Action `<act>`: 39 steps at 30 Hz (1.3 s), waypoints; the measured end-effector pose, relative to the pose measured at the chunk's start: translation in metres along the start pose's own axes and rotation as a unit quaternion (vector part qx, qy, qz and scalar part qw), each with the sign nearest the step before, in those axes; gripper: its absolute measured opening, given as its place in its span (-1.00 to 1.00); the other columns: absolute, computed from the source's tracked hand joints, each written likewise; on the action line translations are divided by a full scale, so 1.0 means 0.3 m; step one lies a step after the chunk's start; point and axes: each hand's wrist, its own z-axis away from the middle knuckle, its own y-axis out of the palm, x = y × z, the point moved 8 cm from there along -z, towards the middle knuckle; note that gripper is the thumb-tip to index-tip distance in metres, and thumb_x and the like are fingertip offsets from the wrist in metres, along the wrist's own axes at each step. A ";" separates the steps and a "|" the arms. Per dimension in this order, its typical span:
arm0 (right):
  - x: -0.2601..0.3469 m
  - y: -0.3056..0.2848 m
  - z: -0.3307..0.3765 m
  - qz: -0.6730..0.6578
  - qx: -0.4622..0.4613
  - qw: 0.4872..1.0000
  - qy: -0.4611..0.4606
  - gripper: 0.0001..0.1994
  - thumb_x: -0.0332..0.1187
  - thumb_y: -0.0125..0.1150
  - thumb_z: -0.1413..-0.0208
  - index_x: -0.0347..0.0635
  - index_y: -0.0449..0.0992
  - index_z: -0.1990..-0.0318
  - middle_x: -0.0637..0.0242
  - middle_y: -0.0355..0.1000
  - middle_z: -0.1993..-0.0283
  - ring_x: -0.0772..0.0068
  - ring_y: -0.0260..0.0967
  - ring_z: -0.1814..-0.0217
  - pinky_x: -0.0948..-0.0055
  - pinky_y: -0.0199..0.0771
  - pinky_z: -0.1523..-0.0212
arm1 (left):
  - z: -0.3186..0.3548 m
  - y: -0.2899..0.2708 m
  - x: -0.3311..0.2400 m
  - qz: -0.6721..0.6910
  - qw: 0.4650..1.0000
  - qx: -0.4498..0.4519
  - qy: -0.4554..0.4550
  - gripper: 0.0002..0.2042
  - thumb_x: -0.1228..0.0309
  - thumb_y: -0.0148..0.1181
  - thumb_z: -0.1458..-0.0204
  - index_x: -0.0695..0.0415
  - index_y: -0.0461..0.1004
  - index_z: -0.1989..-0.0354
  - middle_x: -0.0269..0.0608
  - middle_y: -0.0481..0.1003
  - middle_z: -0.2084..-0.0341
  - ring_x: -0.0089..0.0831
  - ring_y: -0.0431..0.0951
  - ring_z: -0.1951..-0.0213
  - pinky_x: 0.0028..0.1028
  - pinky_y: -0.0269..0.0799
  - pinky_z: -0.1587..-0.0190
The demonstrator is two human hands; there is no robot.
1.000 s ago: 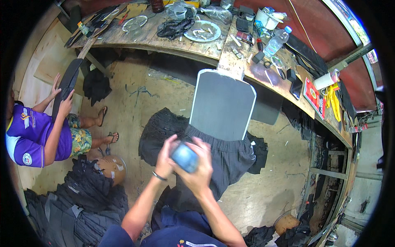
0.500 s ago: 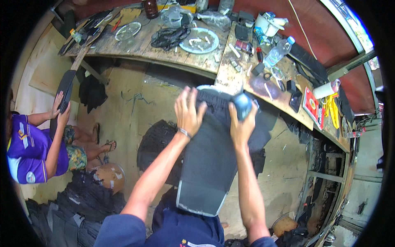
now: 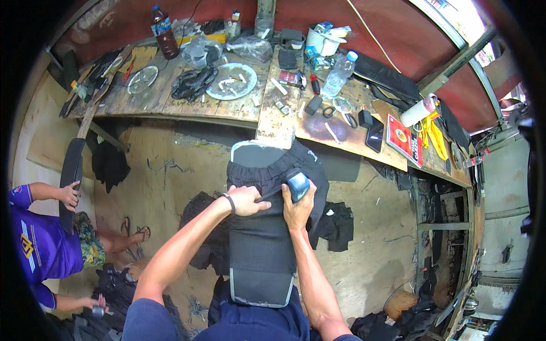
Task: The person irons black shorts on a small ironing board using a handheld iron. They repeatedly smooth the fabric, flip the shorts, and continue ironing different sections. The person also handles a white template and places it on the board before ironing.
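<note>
Black trousers with a gathered elastic waistband (image 3: 267,167) are drawn over a long dark board (image 3: 259,287) with a pale rim. The board reaches from my lap to the table edge. My left hand (image 3: 250,200) is closed, pinching a fold of the black cloth below the waistband. In my right hand (image 3: 299,209) is a rounded, shiny blue-and-black handheld device (image 3: 298,185), whose exact kind I cannot make out. It rests on or just above the trousers' right side.
Ahead stands a wooden table (image 3: 165,105) with a plate of cigarette butts (image 3: 231,81), a water bottle (image 3: 339,75), scissors (image 3: 346,111) and a phone (image 3: 375,134). At left, a person in purple (image 3: 48,238) holds a long black board (image 3: 70,187). Dark cloth (image 3: 335,227) lies on the floor.
My left hand has gone from spread on the cloth to pinching a fold, lower down. The device and my right hand have moved left and nearer me. The waistband now shows plainly.
</note>
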 end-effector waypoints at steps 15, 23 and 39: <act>0.132 -0.167 0.000 -0.098 -0.055 0.992 0.066 -0.47 -0.32 0.58 -0.23 -0.39 0.51 -0.25 0.07 0.59 -0.11 0.22 0.53 -0.18 0.24 0.55 -0.21 | 0.057 -0.173 -0.037 -0.029 0.894 -0.441 0.078 0.09 -0.36 0.35 -0.05 -0.02 0.07 -0.67 0.14 -0.02 -0.65 0.11 -0.15 -0.69 0.53 -0.32 -0.54; 0.332 0.071 0.299 0.077 0.416 0.878 -0.222 -0.28 -0.13 0.75 0.17 -0.18 0.60 -0.18 0.14 0.52 0.00 0.01 0.46 -0.04 0.09 0.51 -0.08 | -0.112 -0.150 0.004 -0.112 0.876 -0.462 0.082 0.22 -0.56 0.28 0.07 -0.26 -0.05 -0.73 0.09 -0.27 -0.72 0.13 -0.31 -0.71 0.64 -0.46 -0.51; 0.337 0.113 0.130 0.109 0.401 0.899 -0.139 -0.23 -0.31 0.74 0.31 -0.16 0.56 -0.20 0.13 0.49 0.02 -0.03 0.44 -0.11 -0.02 0.46 -0.13 | -0.124 -0.179 0.012 -0.074 0.882 -0.460 0.072 0.38 -0.67 0.30 0.27 -0.16 -0.02 -0.73 0.14 -0.20 -0.71 0.11 -0.24 -0.71 0.45 -0.45 -0.60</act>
